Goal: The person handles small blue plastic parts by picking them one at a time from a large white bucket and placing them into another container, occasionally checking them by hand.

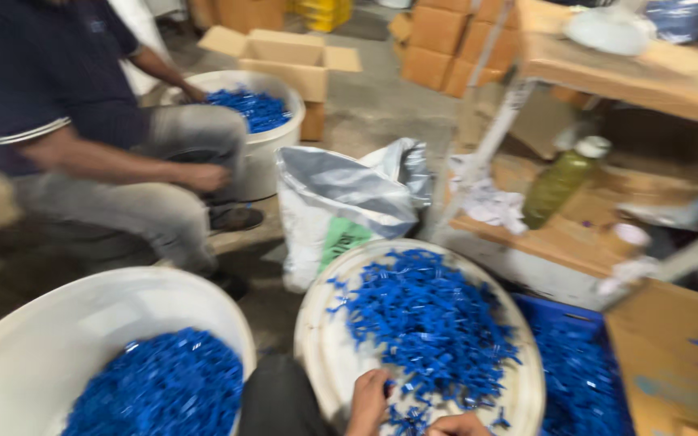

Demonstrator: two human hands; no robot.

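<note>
Down at the frame's edge, your left hand (369,400) and right hand (456,425) curl into blue plastic pieces (426,323) heaped on a round white tray (317,339); blur hides whether either grip pinches one. A white bucket (50,347) beside you sits partly filled, the tray's pile large. Across, a seated person (66,129) works another bucket (272,145).
</note>
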